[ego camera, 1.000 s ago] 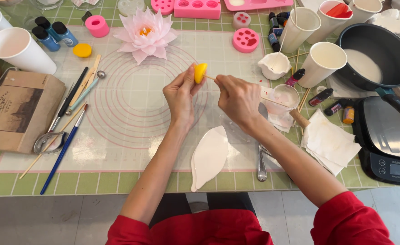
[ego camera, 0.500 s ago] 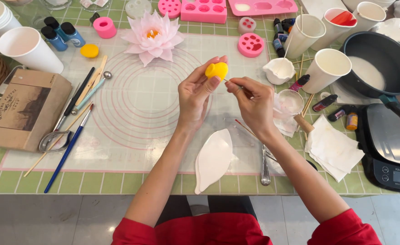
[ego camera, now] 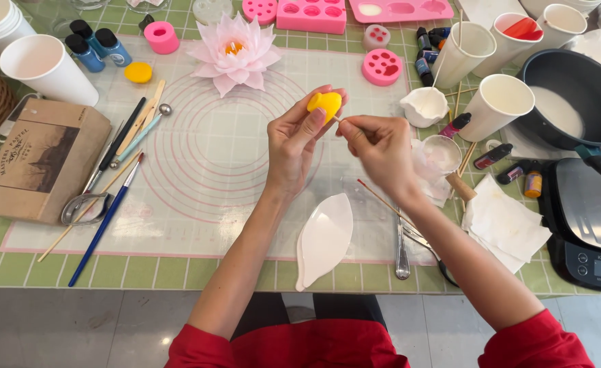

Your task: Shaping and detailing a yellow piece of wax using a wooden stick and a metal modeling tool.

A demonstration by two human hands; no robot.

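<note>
Fingers of the left hand (ego camera: 294,146) pinch a small yellow rounded wax piece (ego camera: 324,103); just right, the right hand (ego camera: 382,153) grips a thin wooden stick (ego camera: 339,118), tip touching it.

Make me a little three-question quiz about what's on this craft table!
1. True or false: the left hand holds a small yellow wax piece.
2. What does the right hand pinch? A) thin stick B) blue paintbrush C) metal spoon
3. What colour is the layered lotus flower at the mat's far edge?

Key: 1 true; 2 A, a thin stick touching the yellow piece; 3 pale pink.
</note>
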